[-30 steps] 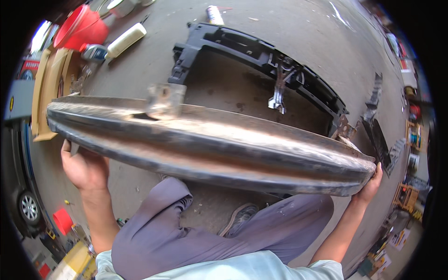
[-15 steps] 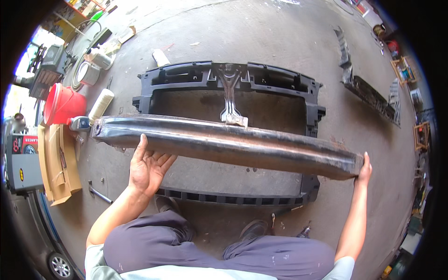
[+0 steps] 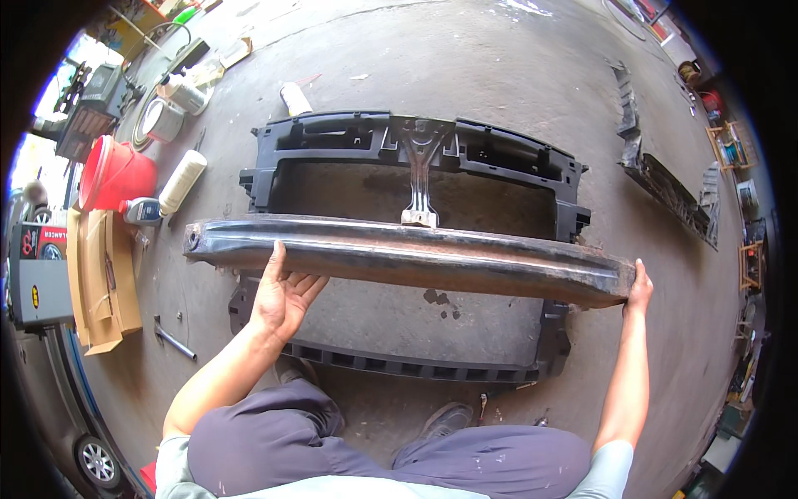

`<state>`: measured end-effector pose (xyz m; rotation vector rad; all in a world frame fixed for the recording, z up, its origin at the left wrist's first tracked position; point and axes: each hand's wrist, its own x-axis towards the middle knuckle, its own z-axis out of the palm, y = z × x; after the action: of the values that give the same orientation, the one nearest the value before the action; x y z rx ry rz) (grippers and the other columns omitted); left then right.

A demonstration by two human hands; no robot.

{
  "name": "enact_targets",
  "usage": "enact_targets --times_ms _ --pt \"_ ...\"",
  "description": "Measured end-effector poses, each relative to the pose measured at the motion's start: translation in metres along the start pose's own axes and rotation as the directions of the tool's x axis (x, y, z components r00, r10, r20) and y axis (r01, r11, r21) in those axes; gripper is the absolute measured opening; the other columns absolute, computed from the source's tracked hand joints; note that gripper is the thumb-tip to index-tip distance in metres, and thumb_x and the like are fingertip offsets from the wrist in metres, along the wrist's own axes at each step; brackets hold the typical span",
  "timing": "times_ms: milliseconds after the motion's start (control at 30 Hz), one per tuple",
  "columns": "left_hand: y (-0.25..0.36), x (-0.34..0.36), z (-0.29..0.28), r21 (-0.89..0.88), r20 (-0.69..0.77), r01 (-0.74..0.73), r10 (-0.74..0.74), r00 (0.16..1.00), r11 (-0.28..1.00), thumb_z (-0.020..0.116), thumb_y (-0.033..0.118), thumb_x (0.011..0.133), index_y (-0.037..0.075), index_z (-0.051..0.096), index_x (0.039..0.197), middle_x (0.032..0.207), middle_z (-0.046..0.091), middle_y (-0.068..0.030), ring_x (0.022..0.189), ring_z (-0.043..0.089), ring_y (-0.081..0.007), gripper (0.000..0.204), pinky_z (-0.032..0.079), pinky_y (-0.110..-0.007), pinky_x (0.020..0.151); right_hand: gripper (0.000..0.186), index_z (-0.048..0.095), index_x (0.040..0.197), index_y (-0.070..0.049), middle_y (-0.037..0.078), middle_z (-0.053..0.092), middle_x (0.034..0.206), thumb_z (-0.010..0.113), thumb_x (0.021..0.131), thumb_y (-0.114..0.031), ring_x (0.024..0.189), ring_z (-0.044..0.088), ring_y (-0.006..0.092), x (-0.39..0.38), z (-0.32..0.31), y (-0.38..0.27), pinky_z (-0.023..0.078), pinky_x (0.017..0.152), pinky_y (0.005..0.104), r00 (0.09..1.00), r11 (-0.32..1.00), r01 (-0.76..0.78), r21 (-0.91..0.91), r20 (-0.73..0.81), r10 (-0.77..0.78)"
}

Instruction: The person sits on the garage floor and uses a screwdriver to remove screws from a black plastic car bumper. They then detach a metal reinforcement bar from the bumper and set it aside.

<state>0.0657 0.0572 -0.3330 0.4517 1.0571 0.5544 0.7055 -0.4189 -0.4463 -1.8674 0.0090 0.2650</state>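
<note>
A long, worn black metal bumper beam (image 3: pixel 407 256) with rusty patches spans crosswise in front of me, held in both hands. My left hand (image 3: pixel 283 301) supports it near its left part, thumb up on the front face and fingers beneath the lower edge. At the right end, my right hand (image 3: pixel 637 291) grips the beam's tip, its fingers partly hidden behind it. Below the beam, a black radiator support frame (image 3: pixel 328 155) lies on the floor. A metal centre bracket (image 3: pixel 421 179) runs down from the frame's far bar; the beam hides part of the frame.
To the left stand a red bucket (image 3: pixel 137 177), a white bottle (image 3: pixel 181 183), a grey bottle (image 3: pixel 145 211) and an open cardboard box (image 3: pixel 125 287). A hammer-like tool (image 3: pixel 174 339) lies near the box. A long dark broken part (image 3: pixel 661 183) rests on the floor at right.
The beam looks a little smaller and more level; its left end has dropped slightly and its right end has risen. Both hands keep their hold. The view has shifted slightly.
</note>
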Motion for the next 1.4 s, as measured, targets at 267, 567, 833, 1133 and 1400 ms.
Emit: enact_targets --times_ms 267,567,833,1133,1400 --pt "0.008 -0.004 0.007 0.013 -0.011 -0.022 0.022 1.000 1.000 0.075 0.061 0.106 -0.002 0.040 0.165 0.163 0.054 -0.0261 0.153 0.056 -0.0396 0.093 0.046 -0.053 0.132 0.039 0.081 0.114 0.002 0.008 0.081 0.109 0.078 0.108 -0.036 0.095 0.076 0.0181 0.000 0.004 -0.011 0.060 0.090 0.0344 0.998 0.997 -0.052 0.057 0.024 0.051" --pt "0.013 -0.001 0.007 0.074 0.014 -0.028 0.027 1.000 0.997 0.072 0.061 0.108 -0.002 0.041 0.166 0.162 0.055 -0.0268 0.152 0.058 -0.0379 0.091 0.046 -0.051 0.132 0.038 0.081 0.111 0.000 0.006 0.081 0.107 0.080 0.106 -0.037 0.093 0.075 0.0180 0.002 -0.010 -0.026 0.060 0.088 0.0344 0.997 0.997 -0.074 0.027 0.004 0.074" --pt "0.015 -0.015 0.005 0.130 0.044 0.013 -0.019 0.999 0.991 0.068 0.061 0.110 0.001 0.054 0.158 0.155 0.065 -0.0203 0.149 0.060 -0.0331 0.079 0.046 -0.050 0.131 0.038 0.081 0.111 0.000 0.007 0.081 0.105 0.080 0.105 -0.037 0.092 0.076 0.0183 0.004 -0.023 -0.012 0.060 0.087 0.0351 0.997 0.997 -0.075 -0.001 0.008 0.075" --pt "0.008 -0.006 -0.004 0.119 0.054 0.030 -0.037 0.998 0.992 0.069 0.063 0.109 -0.001 0.044 0.165 0.161 0.057 -0.0258 0.155 0.053 -0.0377 0.088 0.039 -0.053 0.134 0.037 0.082 0.113 0.000 0.006 0.082 0.106 0.079 0.105 -0.037 0.092 0.076 0.0178 0.018 0.001 0.000 0.060 0.088 0.0353 0.997 0.997 -0.071 0.026 0.031 0.070" --pt "0.009 -0.001 -0.002 0.169 0.092 0.049 -0.065 0.994 0.984 0.068 0.068 0.107 -0.003 0.043 0.167 0.165 0.055 -0.0283 0.157 0.052 -0.0397 0.096 0.041 -0.054 0.133 0.045 0.082 0.114 0.000 0.007 0.082 0.106 0.078 0.106 -0.044 0.092 0.076 0.0195 0.030 -0.011 0.014 0.061 0.087 0.0371 0.985 0.971 -0.161 -0.174 0.038 0.170"
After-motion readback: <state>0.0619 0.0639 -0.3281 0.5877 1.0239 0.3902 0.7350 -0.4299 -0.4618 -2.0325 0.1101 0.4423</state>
